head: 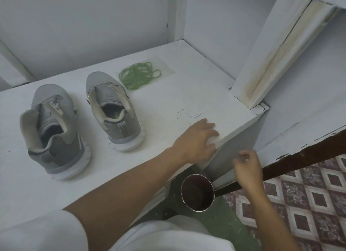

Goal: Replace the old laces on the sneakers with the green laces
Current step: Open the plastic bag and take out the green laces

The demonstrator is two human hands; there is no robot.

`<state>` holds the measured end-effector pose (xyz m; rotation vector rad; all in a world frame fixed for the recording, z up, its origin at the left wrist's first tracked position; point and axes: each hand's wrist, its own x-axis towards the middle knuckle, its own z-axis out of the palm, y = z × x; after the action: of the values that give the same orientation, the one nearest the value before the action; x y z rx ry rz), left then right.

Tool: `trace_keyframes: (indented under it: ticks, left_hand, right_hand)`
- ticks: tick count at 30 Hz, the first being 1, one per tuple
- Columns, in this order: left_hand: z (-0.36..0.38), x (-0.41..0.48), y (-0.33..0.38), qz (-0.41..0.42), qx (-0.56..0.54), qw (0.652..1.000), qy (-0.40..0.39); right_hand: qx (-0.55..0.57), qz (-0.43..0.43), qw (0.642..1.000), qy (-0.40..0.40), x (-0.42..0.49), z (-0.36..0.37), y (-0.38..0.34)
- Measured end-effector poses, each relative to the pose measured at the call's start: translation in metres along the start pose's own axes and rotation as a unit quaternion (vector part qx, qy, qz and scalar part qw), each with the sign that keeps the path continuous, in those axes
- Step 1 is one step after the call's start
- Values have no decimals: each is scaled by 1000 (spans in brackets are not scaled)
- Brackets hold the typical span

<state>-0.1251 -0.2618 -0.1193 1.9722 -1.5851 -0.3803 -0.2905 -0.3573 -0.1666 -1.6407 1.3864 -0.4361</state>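
Note:
Two grey sneakers stand side by side on a white table (pixel 168 104), heels toward me: the left sneaker (pixel 54 130) and the right sneaker (pixel 114 110). I see no laces in either of them. A loose bundle of green laces (pixel 139 75) lies behind the right sneaker. My left hand (pixel 198 140) rests flat on the table's right front edge, fingers spread. My right hand (pixel 247 168) hovers past the table's corner with its fingers curled; whether it pinches something small is unclear.
A round metal can (pixel 197 192) with a dark inside stands on the floor below the table's corner. A white slanted board (pixel 277 50) leans at the right. White walls close the back. Patterned floor tiles (pixel 309 194) lie at the lower right.

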Motion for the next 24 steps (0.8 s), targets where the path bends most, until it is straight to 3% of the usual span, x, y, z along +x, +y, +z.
trace_keyframes:
  ticks: [3,7,14,24]
  left_hand:
    - [-15,2,2,-68,-41,995,56]
    - [-56,8,8,-110,-59,981,149]
    - [-141,7,1,-196,-93,926,309]
    - [-225,-1,-52,-326,-177,835,407]
  right_hand:
    - [39,-57,997,22,-7,-11,-38]
    - [56,-124,991,-11,-6,-7,-93]
    - [23,-272,959,-80,5,28,-196]
    - [-79,-425,894,-122,31,94,-314]
